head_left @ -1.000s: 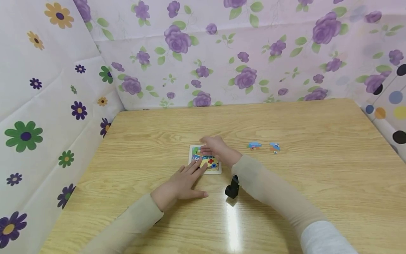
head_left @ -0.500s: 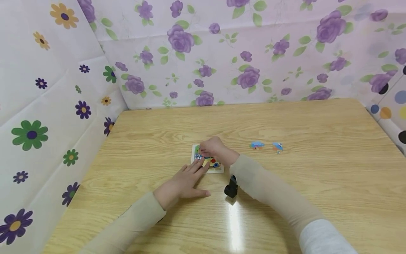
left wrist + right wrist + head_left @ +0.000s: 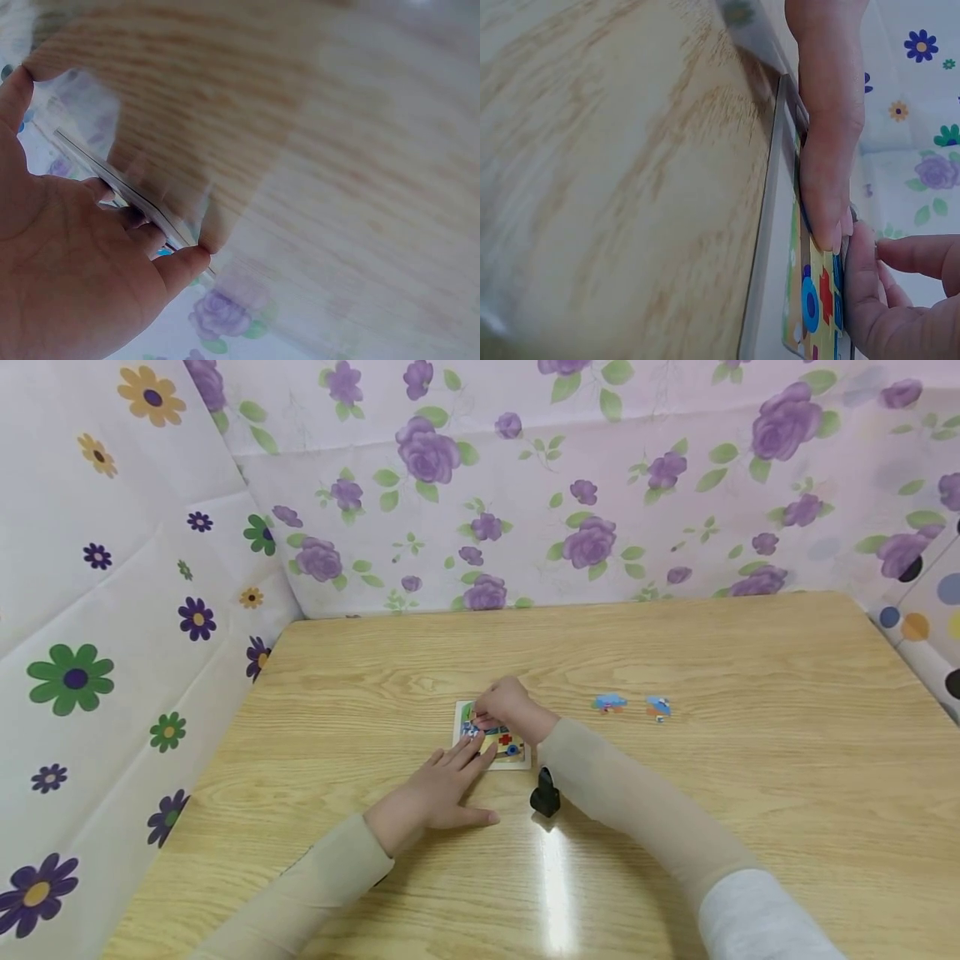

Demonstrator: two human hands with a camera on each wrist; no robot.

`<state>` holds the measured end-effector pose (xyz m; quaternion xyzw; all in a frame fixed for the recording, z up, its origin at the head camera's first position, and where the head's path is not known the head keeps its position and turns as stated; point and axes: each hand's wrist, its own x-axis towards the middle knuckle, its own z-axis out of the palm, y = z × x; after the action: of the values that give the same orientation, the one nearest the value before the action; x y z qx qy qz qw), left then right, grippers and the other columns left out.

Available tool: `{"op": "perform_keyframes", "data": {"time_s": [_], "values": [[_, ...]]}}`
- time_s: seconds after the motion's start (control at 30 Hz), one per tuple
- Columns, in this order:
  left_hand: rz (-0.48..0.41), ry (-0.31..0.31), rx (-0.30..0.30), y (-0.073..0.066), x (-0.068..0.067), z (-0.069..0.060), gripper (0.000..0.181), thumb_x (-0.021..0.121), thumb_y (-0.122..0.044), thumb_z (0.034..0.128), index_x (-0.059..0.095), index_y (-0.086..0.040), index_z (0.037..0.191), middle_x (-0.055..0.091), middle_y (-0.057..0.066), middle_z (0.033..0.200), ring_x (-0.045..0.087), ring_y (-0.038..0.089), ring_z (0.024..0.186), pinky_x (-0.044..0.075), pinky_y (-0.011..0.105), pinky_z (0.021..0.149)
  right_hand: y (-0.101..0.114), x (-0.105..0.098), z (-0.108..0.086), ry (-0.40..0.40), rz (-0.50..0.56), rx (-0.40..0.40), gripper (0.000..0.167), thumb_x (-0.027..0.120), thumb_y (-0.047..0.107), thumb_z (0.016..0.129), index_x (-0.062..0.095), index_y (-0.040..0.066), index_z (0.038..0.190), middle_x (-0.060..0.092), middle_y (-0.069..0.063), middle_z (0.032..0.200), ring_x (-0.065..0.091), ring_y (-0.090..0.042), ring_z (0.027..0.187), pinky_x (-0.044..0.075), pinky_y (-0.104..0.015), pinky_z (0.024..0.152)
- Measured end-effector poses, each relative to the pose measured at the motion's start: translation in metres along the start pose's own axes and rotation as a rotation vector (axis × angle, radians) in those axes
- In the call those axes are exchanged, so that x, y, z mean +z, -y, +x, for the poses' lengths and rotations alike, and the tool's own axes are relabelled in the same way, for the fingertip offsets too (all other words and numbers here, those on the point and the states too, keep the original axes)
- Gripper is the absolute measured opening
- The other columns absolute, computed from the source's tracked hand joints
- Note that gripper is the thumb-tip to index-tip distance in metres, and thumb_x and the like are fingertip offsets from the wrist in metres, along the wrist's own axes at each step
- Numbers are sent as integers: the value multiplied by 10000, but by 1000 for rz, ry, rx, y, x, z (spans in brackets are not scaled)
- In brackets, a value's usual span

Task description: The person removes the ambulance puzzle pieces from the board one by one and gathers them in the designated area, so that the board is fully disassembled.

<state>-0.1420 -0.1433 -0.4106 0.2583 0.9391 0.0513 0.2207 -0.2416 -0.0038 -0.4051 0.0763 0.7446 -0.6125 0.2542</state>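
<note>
A small jigsaw puzzle board (image 3: 517, 766) with a white border and a yellow ambulance picture lies on the table. My left hand (image 3: 435, 797) is spread, its fingertips resting on the board's near left part and its thumb out to the side. Over the board's upper part, my right hand (image 3: 510, 706) has bent fingers and pinches at a puzzle piece. In the right wrist view, the right hand (image 3: 900, 300) touches that piece's grey edge (image 3: 846, 259), close to a left finger. Most of the piece is hidden behind the fingers.
Two loose puzzle pieces lie right of the board: one blue piece (image 3: 611, 702) and another blue and orange piece (image 3: 659, 707). A black wrist camera (image 3: 545, 797) hangs under my right wrist. Flowered cloth (image 3: 427, 527) stands behind the wooden table (image 3: 750, 735).
My right fingers have gone from stretched over the board to bent and pinching near its upper part. The left hand stays put on the board. The head view has shifted slightly.
</note>
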Motion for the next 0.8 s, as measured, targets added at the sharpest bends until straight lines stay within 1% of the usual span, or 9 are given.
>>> {"op": "perform_keyframes", "data": {"time_s": [0.13, 0.27, 0.43, 0.63, 0.8], "values": [[1, 2, -5, -1, -1, -1, 938, 535, -659, 848, 89, -219, 1546, -7, 32, 1615, 17, 214, 1483, 156, 534, 1162, 0, 0, -1, -2, 0, -8, 205, 557, -19, 894, 637, -124, 1051, 611, -79, 656, 605, -113, 516, 559, -220, 571], [0, 4, -5, -1, -1, -1, 937, 534, -658, 849, 87, -218, 1546, -9, 29, 1615, 13, 212, 1483, 156, 535, 1162, -1, -2, -2, 8, 1, -21, 210, 558, 0, 907, 633, -121, 1062, 618, -86, 717, 615, -109, 545, 564, -224, 604], [-2, 6, -4, -2, -1, -1, 936, 534, -656, 851, 89, -216, 1546, -3, 31, 1615, 15, 216, 1483, 157, 540, 1160, -4, -5, -4, -6, 10, -42, 203, 568, 12, 909, 630, -92, 1072, 635, -97, 756, 633, -113, 582, 573, -240, 657], [-1, 7, 9, -3, 0, -1, 940, 527, -659, 853, 81, -208, 1547, -5, 43, 1614, 10, 229, 1483, 155, 542, 1160, -5, -16, -9, -32, 52, -50, 211, 573, 15, 905, 610, -71, 1094, 623, -93, 788, 634, -124, 613, 574, -246, 672], [-6, 9, 0, -3, -2, -2, 944, 537, -652, 852, 77, -207, 1546, -11, 41, 1614, 9, 231, 1482, 144, 536, 1164, -2, -27, -13, -48, 66, -56, 191, 572, 3, 892, 616, -74, 1062, 624, -89, 746, 635, -136, 612, 579, -273, 699]]}}
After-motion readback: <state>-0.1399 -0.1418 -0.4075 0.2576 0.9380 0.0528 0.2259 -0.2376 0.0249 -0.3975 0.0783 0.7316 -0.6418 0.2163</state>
